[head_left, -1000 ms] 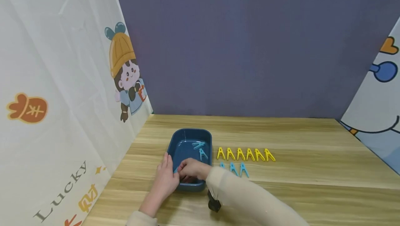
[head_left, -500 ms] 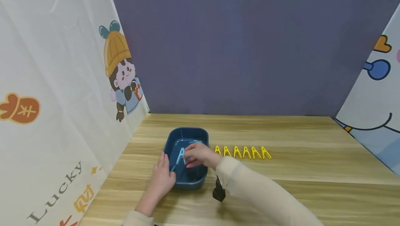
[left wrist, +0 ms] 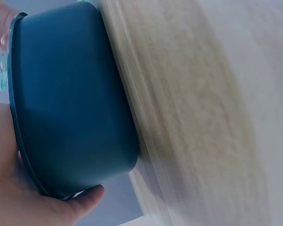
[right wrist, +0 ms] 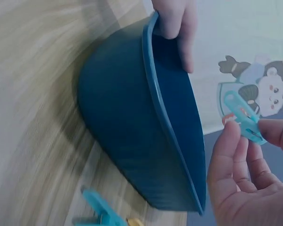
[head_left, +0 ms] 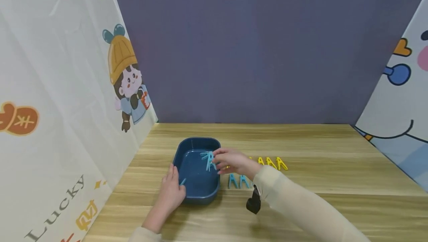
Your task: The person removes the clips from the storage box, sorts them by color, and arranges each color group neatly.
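My left hand [head_left: 171,190] grips the left rim of a dark blue plastic basin [head_left: 197,199], fingers on one side of the wall and thumb on the other. Near that thumb, a light blue clothespin [head_left: 182,181] shows inside the basin. My right hand [head_left: 235,161] pinches another light blue clothespin [right wrist: 245,117] between thumb and fingertips, above the basin's right side. Behind it in the head view, a further light blue clothespin [head_left: 204,155] lies in the basin and is partly covered.
Right of the basin, a row of yellow clothespins [head_left: 281,163] lies on the wooden table [head_left: 317,152], partly hidden by my right hand. Light blue clothespins [head_left: 233,180] form a nearer row. A black wrist device [head_left: 253,202] hangs under my right sleeve. A printed sheet stands at left.
My right hand has risen from the basin's near left part, beside my left hand, and moved right to the right rim with a light blue clothespin. The left hand stays on the rim.
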Demonstrator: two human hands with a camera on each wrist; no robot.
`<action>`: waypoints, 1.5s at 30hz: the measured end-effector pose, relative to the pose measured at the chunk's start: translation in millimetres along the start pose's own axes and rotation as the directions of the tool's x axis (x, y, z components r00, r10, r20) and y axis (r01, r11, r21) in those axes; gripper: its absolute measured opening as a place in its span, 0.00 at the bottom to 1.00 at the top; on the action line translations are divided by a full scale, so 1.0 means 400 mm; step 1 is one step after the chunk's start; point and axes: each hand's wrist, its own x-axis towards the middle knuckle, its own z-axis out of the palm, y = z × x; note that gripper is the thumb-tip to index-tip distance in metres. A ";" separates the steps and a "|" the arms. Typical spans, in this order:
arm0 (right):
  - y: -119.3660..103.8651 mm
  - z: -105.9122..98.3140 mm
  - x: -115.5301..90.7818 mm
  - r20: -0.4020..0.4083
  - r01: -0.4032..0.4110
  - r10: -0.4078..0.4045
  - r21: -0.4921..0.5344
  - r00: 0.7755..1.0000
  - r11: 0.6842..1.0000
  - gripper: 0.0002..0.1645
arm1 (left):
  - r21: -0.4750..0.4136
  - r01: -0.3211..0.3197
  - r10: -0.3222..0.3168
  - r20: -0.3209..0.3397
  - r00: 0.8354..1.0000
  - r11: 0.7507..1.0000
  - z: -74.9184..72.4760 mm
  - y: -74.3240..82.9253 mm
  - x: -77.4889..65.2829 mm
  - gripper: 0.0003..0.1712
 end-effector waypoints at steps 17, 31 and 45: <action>0.009 -0.087 -0.052 -0.021 0.020 -0.018 0.068 1.000 0.997 0.23 | 0.001 0.022 -0.022 0.018 1.000 1.000 -0.001 -0.005 -0.003 0.37; 0.022 -0.147 -0.085 -0.042 0.024 -0.021 0.071 0.999 0.997 0.24 | -0.003 0.017 -0.017 0.021 1.000 1.000 -0.001 -0.004 -0.003 0.37; 0.043 -0.212 -0.116 -0.050 0.036 -0.032 0.080 0.998 0.996 0.19 | 0.004 0.015 -0.015 0.021 1.000 1.000 0.000 -0.008 -0.003 0.37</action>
